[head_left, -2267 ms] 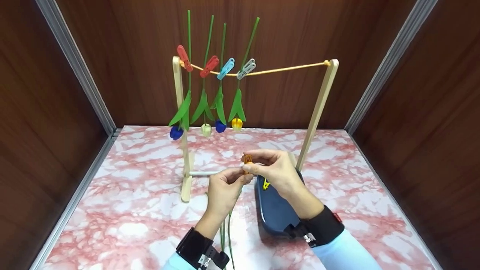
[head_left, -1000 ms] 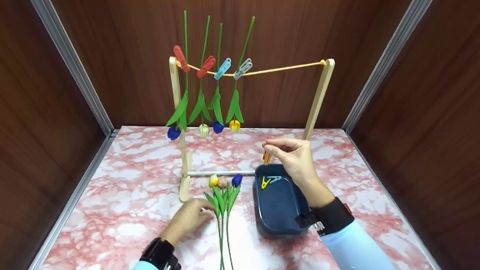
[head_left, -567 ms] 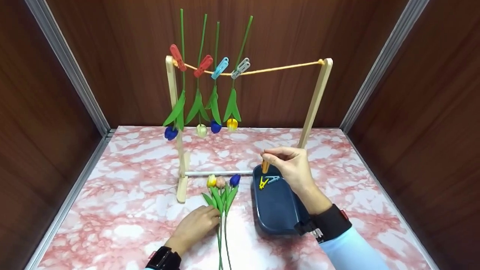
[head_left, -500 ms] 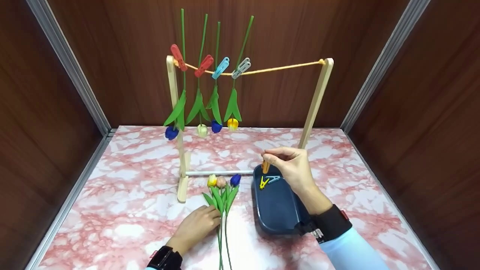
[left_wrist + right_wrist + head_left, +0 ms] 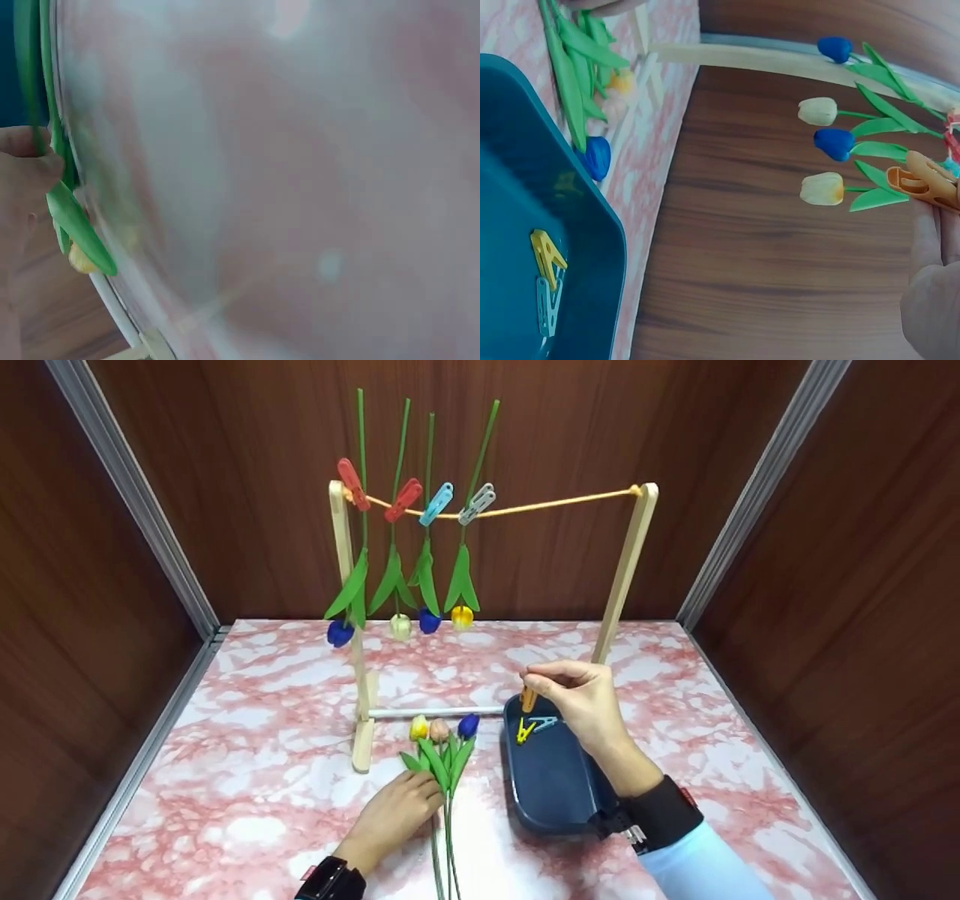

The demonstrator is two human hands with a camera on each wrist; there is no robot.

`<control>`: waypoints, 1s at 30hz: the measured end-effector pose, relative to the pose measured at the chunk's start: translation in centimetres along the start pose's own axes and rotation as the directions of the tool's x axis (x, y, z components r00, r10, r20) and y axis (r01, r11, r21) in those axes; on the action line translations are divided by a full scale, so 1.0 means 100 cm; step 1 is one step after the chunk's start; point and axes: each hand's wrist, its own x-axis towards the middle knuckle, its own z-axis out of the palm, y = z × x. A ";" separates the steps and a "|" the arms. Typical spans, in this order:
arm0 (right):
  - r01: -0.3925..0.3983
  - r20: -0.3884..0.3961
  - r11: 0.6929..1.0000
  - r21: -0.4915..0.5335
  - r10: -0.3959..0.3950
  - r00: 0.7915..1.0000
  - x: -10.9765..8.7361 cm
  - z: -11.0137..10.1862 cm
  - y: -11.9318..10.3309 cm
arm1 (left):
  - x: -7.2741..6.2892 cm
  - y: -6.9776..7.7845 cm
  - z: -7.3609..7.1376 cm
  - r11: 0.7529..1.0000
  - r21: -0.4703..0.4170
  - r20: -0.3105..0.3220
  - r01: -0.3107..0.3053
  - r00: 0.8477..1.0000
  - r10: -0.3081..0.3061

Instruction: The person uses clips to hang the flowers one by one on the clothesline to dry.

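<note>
My right hand (image 5: pixel 589 709) pinches an orange clothespin (image 5: pixel 529 700) over the far end of the dark blue tray (image 5: pixel 517 802). In the right wrist view, the same clothespin (image 5: pixel 922 182) points away from the fingertips. Low at the tulips lying on the table, my left hand (image 5: pixel 397 814) has its thumb and fingers on a stem just under the leaves. The left wrist view shows that stem (image 5: pixel 36 82) pinched between thumb and finger. Beside each other lie a yellow tulip (image 5: pixel 418 727), a pink tulip (image 5: pixel 439 730) and a blue tulip (image 5: pixel 469 726).
Several tulips hang head-down from an orange cord (image 5: pixel 562 502) between wooden posts (image 5: pixel 626 574), held by red, blue and grey clothespins (image 5: pixel 477 504). A yellow clothespin (image 5: pixel 523 730) and a light blue clothespin (image 5: pixel 545 724) lie in the tray. A white rod (image 5: pixel 442 711) joins the stand's feet.
Both hands were together at the orange clothespin. My left hand has let go and moved down-left to the tulip stems; my right hand carried the clothespin right, over the tray, turning it downward.
</note>
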 end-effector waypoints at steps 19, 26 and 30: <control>-0.066 -0.158 0.995 0.073 0.077 0.984 0.005 0.001 -0.002 | 0.020 -0.026 -0.020 0.576 -0.759 -0.309 0.304 0.611 -0.729; -0.055 -0.145 0.995 0.077 0.066 0.987 0.005 -0.001 -0.004 | 0.023 -0.029 -0.022 0.466 -0.823 -0.236 0.326 0.550 -0.801; -0.051 -0.140 0.996 0.074 0.061 0.988 0.004 -0.002 -0.004 | 0.026 -0.030 -0.026 0.449 -0.826 -0.234 0.340 0.517 -0.823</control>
